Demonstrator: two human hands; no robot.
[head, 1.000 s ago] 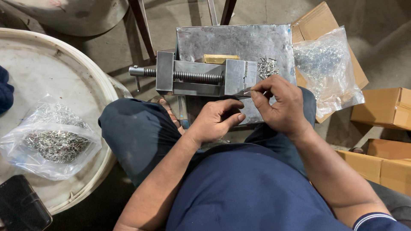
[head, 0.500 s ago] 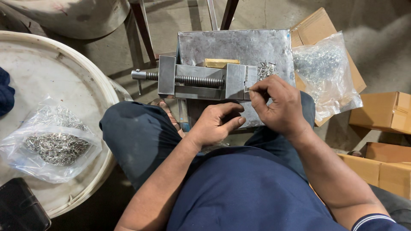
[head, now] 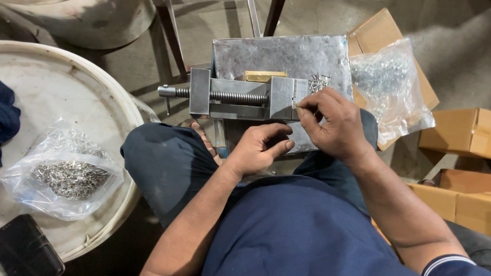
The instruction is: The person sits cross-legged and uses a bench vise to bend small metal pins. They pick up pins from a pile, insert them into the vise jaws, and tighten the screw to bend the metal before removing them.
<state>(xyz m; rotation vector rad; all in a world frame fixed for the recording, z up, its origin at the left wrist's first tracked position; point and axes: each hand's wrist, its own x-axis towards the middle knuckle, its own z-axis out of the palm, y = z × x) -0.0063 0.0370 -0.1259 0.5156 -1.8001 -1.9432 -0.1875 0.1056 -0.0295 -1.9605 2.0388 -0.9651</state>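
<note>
Head view. Steel vise — grey, screw handle pointing left, set on a metal plate in front of the seated person's knees. A brass-coloured block lies just beyond the vise body. A small heap of loose metal pins rests on the plate at the vise's right end, just beyond the right hand.

Right hand: fingertips drawn together at the right end face of the vise, thumb and forefinger pressed close as if pinching something small; whatever is pinched is too small to make out. The fingertips touch or nearly touch the vise end.

Left hand: nearer, below the vise, fingers loosely curled, holding nothing visible, apart from the vise.

Surroundings — a clear bag of metal pieces on a white round drum lid at left; a second clear bag of similar pieces on a cardboard box at right; more boxes far right.
</note>
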